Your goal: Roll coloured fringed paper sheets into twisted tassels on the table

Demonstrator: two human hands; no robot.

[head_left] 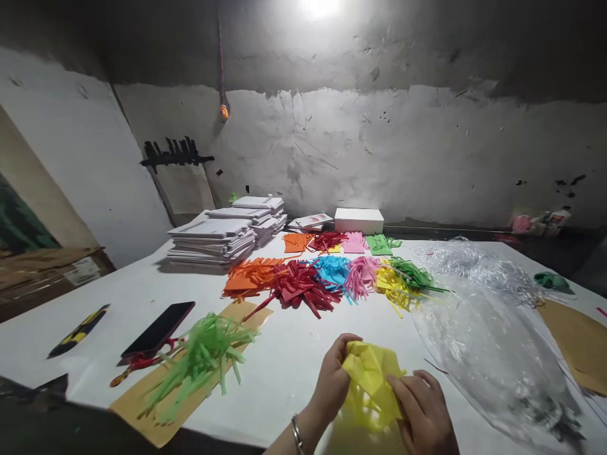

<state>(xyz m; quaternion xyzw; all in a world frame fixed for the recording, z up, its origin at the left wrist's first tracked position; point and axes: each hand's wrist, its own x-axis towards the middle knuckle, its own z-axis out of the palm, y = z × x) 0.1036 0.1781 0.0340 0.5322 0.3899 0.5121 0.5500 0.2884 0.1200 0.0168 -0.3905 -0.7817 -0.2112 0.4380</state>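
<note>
Near the table's front edge, both hands hold a yellow tissue-paper fringe (372,370) between them. My left hand (334,376), with a silver bangle at its wrist, grips its left edge. My right hand (422,407) pinches the right side with thumb and fingers. Cut strips hang below the folded upper part, partly blurred. To the left, a green paper fringe (206,354) lies on a brown envelope (161,420). Beyond the hands are fringed paper bundles in orange (249,278), dark red (303,287), blue (332,270), pink (363,277), yellow (396,284) and green (415,275).
Stacks of white cards (213,240) stand at the back left, a white box (359,220) at the back. A black phone (159,328) and a yellow-black cutter (79,330) lie left. Clear plastic bags (493,354) spread across the right, beside brown paper (576,344).
</note>
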